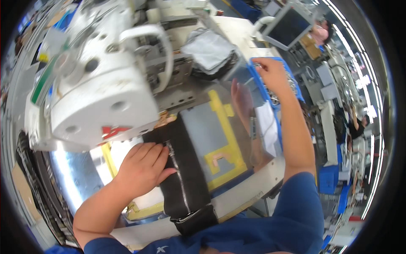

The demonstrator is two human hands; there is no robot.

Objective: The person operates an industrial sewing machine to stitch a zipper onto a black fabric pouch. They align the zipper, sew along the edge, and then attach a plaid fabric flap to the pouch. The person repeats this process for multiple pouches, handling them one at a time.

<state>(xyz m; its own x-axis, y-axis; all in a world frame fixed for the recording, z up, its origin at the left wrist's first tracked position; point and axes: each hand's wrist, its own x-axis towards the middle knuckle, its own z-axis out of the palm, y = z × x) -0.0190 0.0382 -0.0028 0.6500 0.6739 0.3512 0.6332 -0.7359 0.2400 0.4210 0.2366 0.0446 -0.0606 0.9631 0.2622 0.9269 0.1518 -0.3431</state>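
Running lengthwise from the person's body toward a white sewing machine (97, 97), a strip of black cloth (192, 169) is lying on the table (249, 188), with a silvery zip (178, 172) following its long axis and its near end folding at the table's front edge. The left hand (146, 165) is the nearer one: it is resting on the left side of the cloth, close beside the upper part of the zip, with its thumb pointing across to the right. Its grip is lying open and fairly flat, not closing round anything. The right hand (272, 75) is sitting well apart, farther out and to the right, so from that grip the cloth is lying toward the lower left. Its fingers are bending down into a blue tray (259, 82) of small metal pieces (291, 80), and the view is not showing whether that grip is holding one

To the right of the cloth, yellow tape (230, 135) is bordering a pale panel on the shiny table, and a sheet of white paper (266, 122) is lying just beside the tray. Beyond, a pile of grey cloth (209, 48) is sitting next to the machine, and a screen (289, 26) is standing past the tray. Farther right, the workroom is curving away, with blue bins (329, 178), bright strip lights and two other people appearing small in the distance
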